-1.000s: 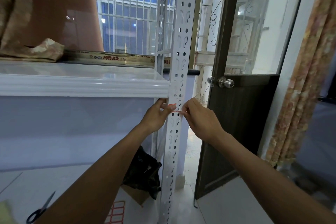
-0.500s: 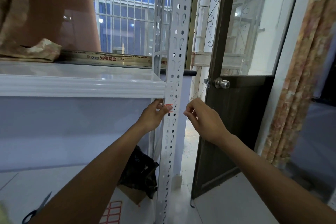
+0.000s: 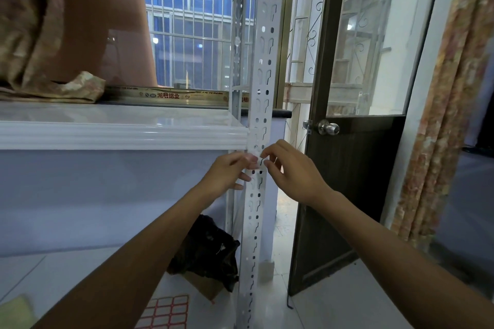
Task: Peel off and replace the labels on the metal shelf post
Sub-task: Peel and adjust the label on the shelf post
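The white perforated metal shelf post [image 3: 260, 75] rises through the middle of the view. Just below the shelf board, a small pale label [image 3: 255, 162] lies on the post's front face. My left hand [image 3: 230, 172] comes from the left; its thumb lies on the label and its fingers curl at the post's left edge. From the right, my right hand [image 3: 291, 168] pinches the label's right edge between thumb and forefinger. A sheet of red-bordered labels [image 3: 167, 312] lies on the floor below.
The white shelf board [image 3: 120, 132] juts out at left, level with my hands. A black bag [image 3: 208, 254] sits on the floor behind the post. A dark door [image 3: 347, 195] with a round knob [image 3: 329, 128] stands ajar at right, beside a patterned curtain [image 3: 441, 115].
My right hand drew away from the post half a second ago and has come back to the label. My left hand stayed on the post. The view tilted slightly upward.
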